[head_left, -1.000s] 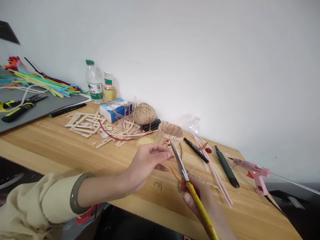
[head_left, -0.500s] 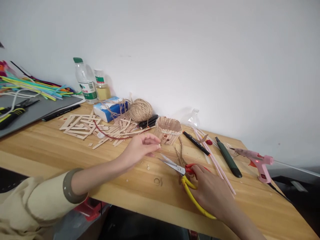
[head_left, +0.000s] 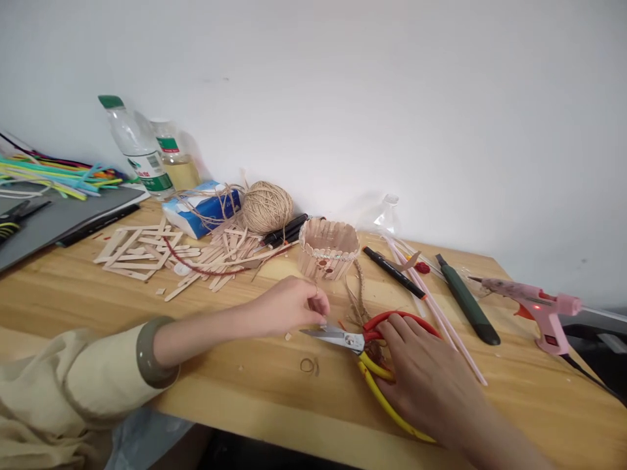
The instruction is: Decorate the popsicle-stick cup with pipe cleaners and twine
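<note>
My right hand (head_left: 421,365) is wrapped round scissors (head_left: 350,339) with one red and one yellow handle, their blades nearly closed and pointing left. My left hand (head_left: 294,305) pinches right beside the blades, its thumb and finger close together. Something small and pale seems to be at those fingertips, too small to name. Behind both hands stands a small basket (head_left: 327,251) made of wooden sticks, with a braided trim round it. A braided cord (head_left: 360,287) lies between the basket and the scissors, partly hidden by my right hand.
A twine ball (head_left: 268,206), tissue pack (head_left: 202,209) and loose wooden sticks (head_left: 140,251) lie left, before two bottles (head_left: 142,156). To the right are a black marker (head_left: 396,273), a green cutter (head_left: 467,300) and a pink glue gun (head_left: 543,313) with its cable.
My left hand has come down, with its fingertips now against the scissors. The blades, apart before, have drawn nearly together. Things on the table appear spread wider as my view has moved closer.
</note>
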### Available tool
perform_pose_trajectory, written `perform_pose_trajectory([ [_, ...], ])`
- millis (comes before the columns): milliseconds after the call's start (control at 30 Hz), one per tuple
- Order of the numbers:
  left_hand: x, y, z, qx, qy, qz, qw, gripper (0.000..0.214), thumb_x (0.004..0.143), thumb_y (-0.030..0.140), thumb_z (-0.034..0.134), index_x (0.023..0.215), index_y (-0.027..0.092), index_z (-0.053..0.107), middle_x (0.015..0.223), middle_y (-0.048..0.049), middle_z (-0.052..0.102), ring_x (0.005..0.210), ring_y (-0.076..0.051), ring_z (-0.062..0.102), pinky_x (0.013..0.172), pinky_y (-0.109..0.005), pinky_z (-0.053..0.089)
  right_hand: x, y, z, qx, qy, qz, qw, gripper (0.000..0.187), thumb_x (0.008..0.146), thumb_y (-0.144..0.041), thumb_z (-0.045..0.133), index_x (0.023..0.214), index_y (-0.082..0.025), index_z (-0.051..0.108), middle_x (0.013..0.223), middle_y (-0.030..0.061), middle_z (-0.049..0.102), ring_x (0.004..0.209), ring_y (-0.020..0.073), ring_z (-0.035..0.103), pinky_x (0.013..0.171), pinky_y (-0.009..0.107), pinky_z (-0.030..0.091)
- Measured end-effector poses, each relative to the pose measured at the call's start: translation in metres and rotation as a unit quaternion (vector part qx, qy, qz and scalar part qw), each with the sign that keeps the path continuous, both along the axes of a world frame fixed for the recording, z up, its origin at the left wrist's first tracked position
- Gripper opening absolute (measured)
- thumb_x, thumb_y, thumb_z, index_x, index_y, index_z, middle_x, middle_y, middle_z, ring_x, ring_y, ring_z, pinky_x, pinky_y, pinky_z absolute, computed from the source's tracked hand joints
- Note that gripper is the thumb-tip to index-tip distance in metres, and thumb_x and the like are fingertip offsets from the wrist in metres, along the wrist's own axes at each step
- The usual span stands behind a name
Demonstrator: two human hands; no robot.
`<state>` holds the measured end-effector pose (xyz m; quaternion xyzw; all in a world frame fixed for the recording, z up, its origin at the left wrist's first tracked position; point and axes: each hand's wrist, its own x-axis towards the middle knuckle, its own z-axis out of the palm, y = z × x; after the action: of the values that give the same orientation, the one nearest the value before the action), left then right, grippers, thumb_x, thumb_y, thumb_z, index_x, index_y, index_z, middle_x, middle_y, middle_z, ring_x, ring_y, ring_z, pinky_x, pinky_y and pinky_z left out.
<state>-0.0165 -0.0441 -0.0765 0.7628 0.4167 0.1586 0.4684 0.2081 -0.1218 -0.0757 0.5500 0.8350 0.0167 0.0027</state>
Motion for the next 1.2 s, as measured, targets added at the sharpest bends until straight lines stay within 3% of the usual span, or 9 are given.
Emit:
perform_pose_trajectory([
  [167, 0.009, 0.001, 0.006, 0.089, 0.098, -0.085, 0.988, 0.016, 0.072, 0.018, 0.064, 0.087, 0.017, 0.069, 0.081, -0.0026, 0.069, 0.075, -0.016, 0.06, 0.067, -0.023, 0.041, 0.001, 0.002, -0.003, 0.001, 0.014, 0.012, 1.0, 0.015, 0.077, -0.034, 0.052, 0.083, -0.02, 0.055, 0.084, 0.0052, 0.059, 0.076, 0.0237, 0.056, 0.062, 0.034, 0.037],
  [333, 0.011, 0.006, -0.001, 0.093, 0.08, -0.108, 0.987, 0.016, 0.075, 0.013, 0.057, 0.085, 0.017, 0.069, 0.077, -0.0024, 0.068, 0.072, -0.015, 0.059, 0.066, -0.022, 0.041, 0.002, 0.003, -0.002, -0.008, 0.029, 0.016, 0.999, 0.016, 0.078, -0.034, 0.052, 0.084, -0.02, 0.055, 0.084, 0.0056, 0.058, 0.075, 0.0236, 0.056, 0.061, 0.034, 0.038],
  [467, 0.009, 0.016, -0.011, -0.024, -0.012, -0.055, 0.998, 0.009, 0.072, 0.013, 0.059, 0.077, 0.016, 0.066, 0.072, -0.0002, 0.067, 0.067, -0.013, 0.06, 0.064, -0.021, 0.042, 0.005, 0.007, 0.0, -0.026, 0.043, 0.018, 0.999, 0.014, 0.078, -0.032, 0.052, 0.083, -0.02, 0.055, 0.085, 0.0051, 0.059, 0.077, 0.0238, 0.056, 0.063, 0.035, 0.04],
  [600, 0.01, 0.025, -0.012, -0.173, -0.122, 0.018, 0.977, 0.009, 0.064, 0.013, 0.067, 0.071, 0.015, 0.061, 0.066, 0.0021, 0.064, 0.065, -0.011, 0.059, 0.066, -0.022, 0.044, 0.02, 0.018, -0.003, -0.041, 0.04, 0.026, 0.998, 0.013, 0.076, -0.027, 0.054, 0.086, -0.02, 0.057, 0.09, 0.006, 0.061, 0.081, 0.0237, 0.058, 0.069, 0.038, 0.044],
  [733, 0.011, 0.027, -0.006, -0.241, -0.17, 0.072, 0.953, 0.015, 0.058, 0.012, 0.072, 0.067, 0.014, 0.061, 0.062, 0.0035, 0.063, 0.061, -0.01, 0.057, 0.067, -0.023, 0.043, 0.043, 0.034, -0.003, -0.046, 0.039, 0.038, 0.997, 0.031, 0.07, -0.024, 0.06, 0.101, -0.018, 0.057, 0.102, 0.0098, 0.062, 0.091, 0.0256, 0.059, 0.074, 0.039, 0.049],
  [800, 0.012, 0.024, -0.003, -0.258, -0.183, 0.091, 0.944, 0.017, 0.056, 0.014, 0.074, 0.067, 0.014, 0.062, 0.062, 0.0032, 0.063, 0.061, -0.01, 0.057, 0.067, -0.024, 0.043, 0.047, 0.037, 0.002, 0.006, 0.027, 0.046, 0.999, 0.033, 0.071, -0.026, 0.061, 0.103, -0.018, 0.058, 0.103, 0.0109, 0.063, 0.094, 0.0277, 0.059, 0.074, 0.04, 0.05],
  [967, 0.013, 0.013, 0.0, -0.299, -0.228, 0.139, 0.916, 0.019, 0.056, 0.018, 0.076, 0.069, 0.015, 0.062, 0.061, 0.0039, 0.063, 0.06, -0.009, 0.056, 0.064, -0.023, 0.042, 0.01, 0.03, 0.019, 0.22, 0.113, 0.065, 0.967, 0.011, 0.086, -0.022, 0.051, 0.093, -0.018, 0.059, 0.09, 0.0084, 0.065, 0.082, 0.0217, 0.062, 0.07, 0.034, 0.049],
  [1100, 0.014, 0.006, 0.001, -0.313, -0.279, 0.163, 0.893, 0.019, 0.056, 0.018, 0.077, 0.069, 0.015, 0.064, 0.065, 0.0042, 0.065, 0.065, -0.009, 0.057, 0.069, -0.023, 0.042, -0.03, 0.032, 0.019, 0.14, 0.253, 0.162, 0.943, 0.016, 0.088, -0.012, 0.048, 0.098, -0.019, 0.058, 0.091, 0.0059, 0.065, 0.08, 0.0138, 0.062, 0.067, 0.024, 0.05],
  [1200, 0.013, 0.002, 0.003, -0.311, -0.286, 0.166, 0.891, 0.016, 0.057, 0.018, 0.077, 0.069, 0.015, 0.066, 0.065, 0.0045, 0.064, 0.065, -0.008, 0.057, 0.068, -0.022, 0.042, -0.039, 0.038, 0.012, 0.128, 0.32, 0.168, 0.924, 0.015, 0.087, -0.011, 0.05, 0.096, -0.019, 0.059, 0.085, 0.0046, 0.066, 0.077, 0.0132, 0.063, 0.066, 0.023, 0.052],
])
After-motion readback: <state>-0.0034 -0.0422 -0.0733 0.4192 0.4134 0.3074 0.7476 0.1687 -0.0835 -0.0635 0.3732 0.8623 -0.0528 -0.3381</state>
